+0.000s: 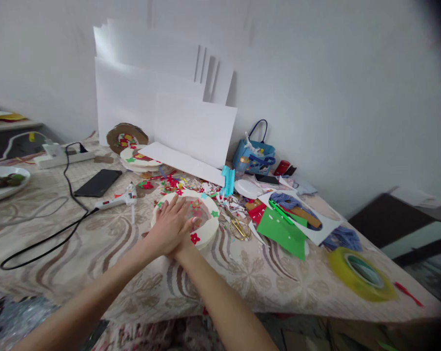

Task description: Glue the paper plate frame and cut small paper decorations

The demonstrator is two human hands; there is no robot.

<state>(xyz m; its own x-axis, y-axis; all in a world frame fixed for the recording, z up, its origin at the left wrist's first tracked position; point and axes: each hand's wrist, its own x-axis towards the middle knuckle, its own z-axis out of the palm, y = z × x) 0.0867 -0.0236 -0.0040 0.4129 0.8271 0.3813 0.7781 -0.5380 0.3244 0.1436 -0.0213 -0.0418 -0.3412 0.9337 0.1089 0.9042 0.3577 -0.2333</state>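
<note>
A round cream disc (206, 231) with red, green and blue paper flowers round its rim lies near the table's front edge. My left hand (171, 222) rests on the disc's left part, palm down, fingers stretched out, crossing over my right hand. Of my right hand (176, 246), only a small part shows beneath the left one; its fingers are hidden. A white glue gun (120, 199) stands left of the disc. Gold-handled scissors (239, 228) and coloured paper scraps (233, 202) lie to its right and behind.
A black phone (98, 183) and a power strip (65, 158) are at the left. White boards (194, 129) lean on the wall behind. Green paper (282, 234) and a yellow tape roll (363, 273) lie at the right, a blue bag (255, 156) further back.
</note>
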